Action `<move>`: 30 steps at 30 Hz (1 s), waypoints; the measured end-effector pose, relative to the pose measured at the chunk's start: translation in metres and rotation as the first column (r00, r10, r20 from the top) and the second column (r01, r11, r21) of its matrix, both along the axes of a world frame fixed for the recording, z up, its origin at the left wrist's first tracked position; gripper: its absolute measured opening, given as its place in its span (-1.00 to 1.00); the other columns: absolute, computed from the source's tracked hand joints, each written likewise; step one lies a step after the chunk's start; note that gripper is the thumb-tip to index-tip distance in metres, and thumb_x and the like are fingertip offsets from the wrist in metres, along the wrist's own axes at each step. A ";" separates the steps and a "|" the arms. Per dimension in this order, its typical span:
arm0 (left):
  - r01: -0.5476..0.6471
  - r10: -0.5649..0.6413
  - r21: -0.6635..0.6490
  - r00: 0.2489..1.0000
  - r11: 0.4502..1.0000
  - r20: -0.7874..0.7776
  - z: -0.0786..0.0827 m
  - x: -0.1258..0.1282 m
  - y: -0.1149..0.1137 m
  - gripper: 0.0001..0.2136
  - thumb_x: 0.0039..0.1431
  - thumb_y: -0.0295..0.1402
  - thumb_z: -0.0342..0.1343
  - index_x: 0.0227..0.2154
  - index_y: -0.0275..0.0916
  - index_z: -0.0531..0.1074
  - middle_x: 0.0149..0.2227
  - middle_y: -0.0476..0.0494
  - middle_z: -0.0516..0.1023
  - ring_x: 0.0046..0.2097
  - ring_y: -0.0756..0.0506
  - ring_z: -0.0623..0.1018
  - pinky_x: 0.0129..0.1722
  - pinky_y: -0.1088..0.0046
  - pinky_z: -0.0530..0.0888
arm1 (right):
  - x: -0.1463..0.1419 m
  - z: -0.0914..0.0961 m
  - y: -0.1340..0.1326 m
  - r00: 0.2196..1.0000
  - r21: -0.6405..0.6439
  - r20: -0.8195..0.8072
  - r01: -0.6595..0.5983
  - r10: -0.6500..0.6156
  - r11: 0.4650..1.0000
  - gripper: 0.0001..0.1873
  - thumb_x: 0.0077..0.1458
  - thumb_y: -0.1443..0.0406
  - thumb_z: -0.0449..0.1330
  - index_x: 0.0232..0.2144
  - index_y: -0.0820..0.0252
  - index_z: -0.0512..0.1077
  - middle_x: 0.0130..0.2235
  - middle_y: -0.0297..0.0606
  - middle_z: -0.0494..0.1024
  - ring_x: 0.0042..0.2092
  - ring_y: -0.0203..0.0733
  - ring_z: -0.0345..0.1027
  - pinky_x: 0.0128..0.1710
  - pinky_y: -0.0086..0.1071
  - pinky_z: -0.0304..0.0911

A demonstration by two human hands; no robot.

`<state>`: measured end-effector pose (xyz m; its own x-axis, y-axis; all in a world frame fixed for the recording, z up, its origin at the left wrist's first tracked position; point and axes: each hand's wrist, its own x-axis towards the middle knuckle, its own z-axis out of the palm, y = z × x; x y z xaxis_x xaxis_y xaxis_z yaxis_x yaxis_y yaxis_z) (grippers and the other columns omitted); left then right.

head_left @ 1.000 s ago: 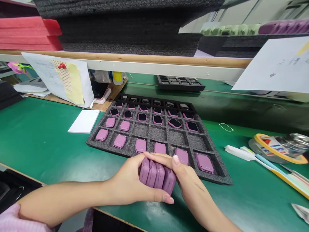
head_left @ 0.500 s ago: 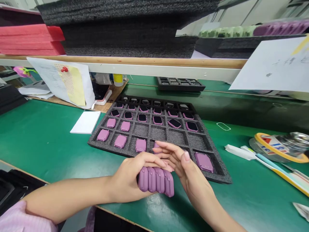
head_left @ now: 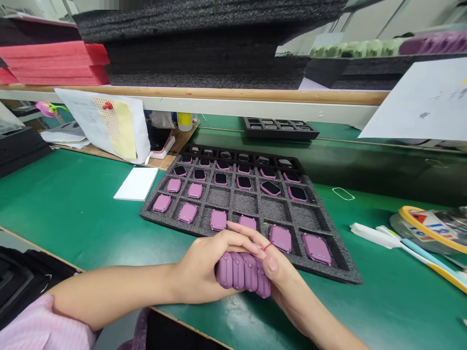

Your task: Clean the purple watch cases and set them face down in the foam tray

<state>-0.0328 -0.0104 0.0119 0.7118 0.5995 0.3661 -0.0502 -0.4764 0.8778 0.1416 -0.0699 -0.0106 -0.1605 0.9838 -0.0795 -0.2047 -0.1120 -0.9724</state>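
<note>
My left hand point(head_left: 204, 267) is wrapped around a row of several purple watch cases point(head_left: 242, 272), held side by side above the bench's front edge. At the right end of that row, my right hand point(head_left: 282, 277) closes in, its thumb against the last case and its fingers lying over my left fingertips. Just beyond both hands lies a black foam tray point(head_left: 343, 265) divided into compartments. Its front row holds purple cases with their backs up, such as the one at the right corner point(head_left: 316, 249). Farther back, cases with dark screens point(head_left: 244, 182) face up.
A white paper pad point(head_left: 135, 183) lies left of the tray. On the right are toothbrush-like tools point(head_left: 408, 243) and a clear jar with an orange rim point(head_left: 419, 226). A shelf edge point(head_left: 226, 95) crosses above, loaded with black foam point(head_left: 204, 58). A smaller tray point(head_left: 280, 130) sits behind.
My right hand has moved left and inward, from held open beside the row to resting against its right end. The view has shifted slightly, and more front-row cases show.
</note>
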 end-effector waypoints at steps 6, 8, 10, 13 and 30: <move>0.029 -0.029 -0.006 0.999 1.000 0.026 -0.009 0.003 0.002 -0.64 0.16 -0.40 0.26 0.00 -0.15 0.35 0.03 -0.14 0.62 0.06 -0.12 0.62 0.11 0.36 0.51 | -0.009 0.004 0.006 0.997 0.004 -0.043 0.072 -0.071 0.997 -0.04 -0.16 -0.25 0.36 0.18 0.07 0.31 -0.04 -0.06 0.61 0.02 0.07 0.55 0.00 -0.13 0.48; 0.036 -0.042 0.068 0.995 0.997 0.088 -0.012 0.005 0.005 -0.64 0.19 -0.38 0.25 0.02 -0.15 0.35 0.02 -0.15 0.61 0.04 -0.12 0.62 0.08 0.36 0.52 | -0.012 0.010 0.008 0.997 0.004 -0.003 0.080 -0.080 0.997 0.07 -0.27 -0.27 0.40 0.20 0.10 0.29 -0.03 -0.02 0.62 -0.02 0.11 0.57 -0.07 -0.13 0.53; 0.035 -0.059 0.173 0.989 0.984 0.136 -0.016 0.005 0.008 -0.63 0.23 -0.33 0.22 0.07 -0.16 0.33 0.03 -0.21 0.58 0.08 -0.15 0.58 0.11 0.31 0.50 | -0.014 0.014 0.007 0.988 0.047 0.099 0.116 -0.120 0.992 0.13 -0.36 -0.21 0.47 0.21 0.13 0.28 0.06 0.02 0.58 0.04 0.13 0.54 -0.03 -0.14 0.52; 0.035 -0.076 0.297 0.989 0.954 0.125 -0.018 0.005 0.010 -0.48 0.25 -0.23 0.20 0.22 -0.15 0.22 0.13 -0.32 0.44 0.26 -0.25 0.38 0.26 0.11 0.36 | -0.015 0.015 0.003 0.937 0.225 0.242 0.200 -0.254 0.954 0.10 -0.30 -0.01 0.55 0.26 0.06 0.24 0.19 -0.05 0.49 0.10 0.06 0.50 0.06 -0.18 0.47; 0.223 -0.192 -0.695 0.974 0.683 0.123 0.008 0.008 0.002 -0.57 -0.11 -0.35 0.46 -0.14 -0.27 0.50 -0.14 -0.13 0.59 -0.05 -0.15 0.58 0.03 0.27 0.50 | 0.002 0.003 0.005 0.837 0.647 0.385 0.056 -0.389 0.761 0.07 0.02 0.16 0.44 0.42 -0.02 -0.04 0.19 -0.13 0.51 0.06 0.00 0.55 0.10 -0.21 0.49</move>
<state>-0.0245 -0.0083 0.0201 0.8448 0.5305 -0.0701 -0.1113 0.3023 0.9467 0.1436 -0.0651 -0.0072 -0.0358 0.8521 0.5222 0.3513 0.4999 -0.7916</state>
